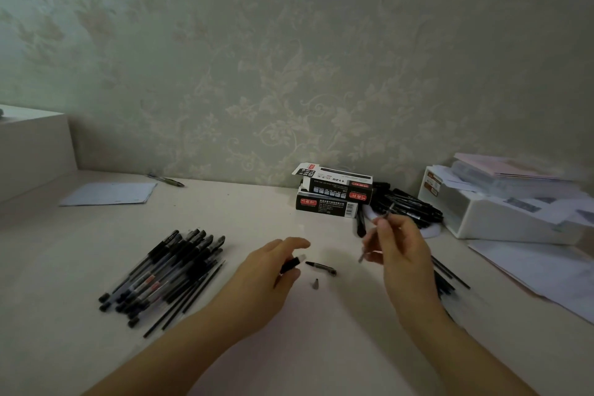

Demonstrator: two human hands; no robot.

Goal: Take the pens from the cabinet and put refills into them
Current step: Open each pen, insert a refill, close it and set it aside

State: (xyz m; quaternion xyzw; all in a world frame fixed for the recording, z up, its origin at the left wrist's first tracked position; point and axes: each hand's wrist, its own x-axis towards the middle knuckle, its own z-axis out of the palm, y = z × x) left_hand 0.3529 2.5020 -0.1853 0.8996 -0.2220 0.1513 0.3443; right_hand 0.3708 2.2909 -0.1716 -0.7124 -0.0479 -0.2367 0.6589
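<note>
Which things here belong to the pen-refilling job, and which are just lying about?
Job: left hand holding pen barrel; right hand holding refill; pen tip; pen pile; refill boxes.
Lying about: paper sheet; white tray.

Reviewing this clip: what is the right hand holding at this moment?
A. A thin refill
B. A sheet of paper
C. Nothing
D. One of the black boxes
A: the right hand pinches a thin refill above the table, while the black boxes stand untouched near the wall.
</note>
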